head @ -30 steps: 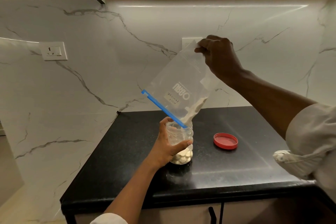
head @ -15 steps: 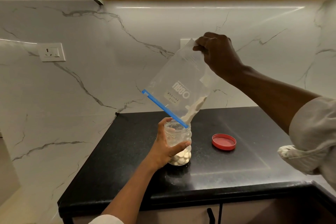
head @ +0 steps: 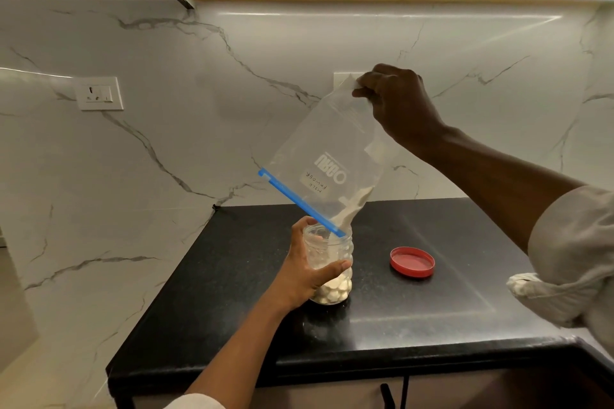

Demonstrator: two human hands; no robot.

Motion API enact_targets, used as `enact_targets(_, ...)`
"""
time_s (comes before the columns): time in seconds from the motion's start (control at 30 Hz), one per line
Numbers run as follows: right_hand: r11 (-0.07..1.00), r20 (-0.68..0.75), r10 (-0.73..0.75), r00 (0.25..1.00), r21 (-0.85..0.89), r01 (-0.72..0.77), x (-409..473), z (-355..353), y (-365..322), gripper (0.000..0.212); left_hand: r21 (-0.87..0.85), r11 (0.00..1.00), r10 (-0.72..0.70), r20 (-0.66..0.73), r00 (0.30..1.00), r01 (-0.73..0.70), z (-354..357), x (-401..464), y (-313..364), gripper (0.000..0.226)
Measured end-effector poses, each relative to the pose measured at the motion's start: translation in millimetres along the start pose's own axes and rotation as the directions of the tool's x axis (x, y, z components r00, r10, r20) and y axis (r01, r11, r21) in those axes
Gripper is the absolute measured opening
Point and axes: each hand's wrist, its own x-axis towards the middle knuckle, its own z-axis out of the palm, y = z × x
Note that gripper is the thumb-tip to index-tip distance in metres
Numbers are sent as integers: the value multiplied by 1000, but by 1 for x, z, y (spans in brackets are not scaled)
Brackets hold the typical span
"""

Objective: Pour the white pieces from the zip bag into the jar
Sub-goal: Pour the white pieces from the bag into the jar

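Note:
A clear plastic jar [head: 324, 249] stands on the black counter [head: 432, 309], with white pieces [head: 332, 290] piled in its bottom. My left hand [head: 305, 271] is wrapped around the jar's side. Above it, my right hand [head: 397, 103] pinches the bottom corner of a clear zip bag [head: 327, 149], which hangs upside down and tilted. The bag's blue zip edge [head: 299, 202] slants down to the jar's mouth. White contents [head: 350, 209] are gathered in the bag's lowest corner, just above the mouth.
A red lid [head: 412, 261] lies flat on the counter to the right of the jar. A marble wall with a socket [head: 98, 93] rises behind. The counter's front edge [head: 365, 364] runs below, with a cabinet handle [head: 387, 395] under it.
The bag and both hands hold nearly the same pose. My right hand has shifted slightly and the view has moved a little.

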Motion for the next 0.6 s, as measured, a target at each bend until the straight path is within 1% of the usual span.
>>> enact_targets(0.07,1000,-24,12,1000,17,-11,1,-1,0,16,10,1000,-2,-1,1000,2,1,1,1,95)
enact_targets(0.23,1000,14,10,1000,3,-10,-3,2,-2,16,6,1000,30,21,999,-30,-3,2,2,101)
enact_targets(0.3,1000,9,13,1000,5,-13,-5,3,-1,17,-8,999,35,11,999,-35,-7,1,6,99)
enact_targets(0.37,1000,8,15,1000,6,-15,-6,3,0,17,-67,997,17,-87,996,-23,-13,1,16,83)
enact_targets(0.47,999,10,32,999,5,-32,-5,2,3,18,-128,991,-10,-286,958,-28,-28,9,26,44)
enact_targets(0.53,999,10,36,999,12,-36,-3,1,4,17,-137,990,-32,-340,940,-16,-39,15,30,20)
enact_targets(0.6,999,6,30,1000,13,-31,-1,0,4,17,-140,990,-29,-333,943,-19,-47,19,35,13)
